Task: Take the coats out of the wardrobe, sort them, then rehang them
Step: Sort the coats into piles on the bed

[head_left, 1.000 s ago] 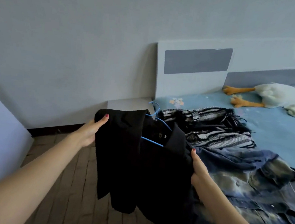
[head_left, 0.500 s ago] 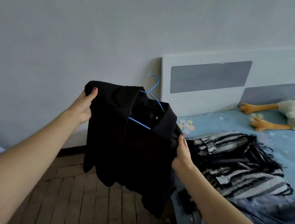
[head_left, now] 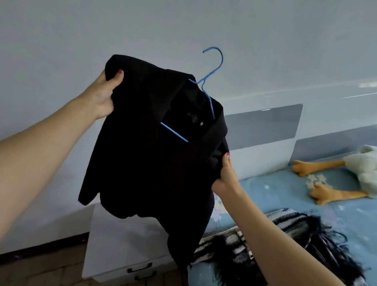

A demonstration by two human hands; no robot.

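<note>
- Head view: I am holding the black coat up in the air in front of the wall, with a hand at each shoulder, so that it is hanging open and I can judge how it is sitting on the blue hanger
- My left hand is gripping the left shoulder, the thumb pressed on the front of the cloth; the other fingers are hidden behind it, so I cannot tell how they are lying
- My right hand is pinching the right shoulder edge lower down, so the coat is tilting and the hanger hook is leaning to the right
- I am judging that the coat is sitting crooked on the hanger and is needing to be straightened before rehanging
- Head view, around: the bed with the blue sheet is at my right, and a striped black-and-white garment is lying on it, just under the coat hem
- A white plush goose is lying farther back, well apart
- A white drawer cabinet is standing below the coat; the wardrobe is not in view
</note>
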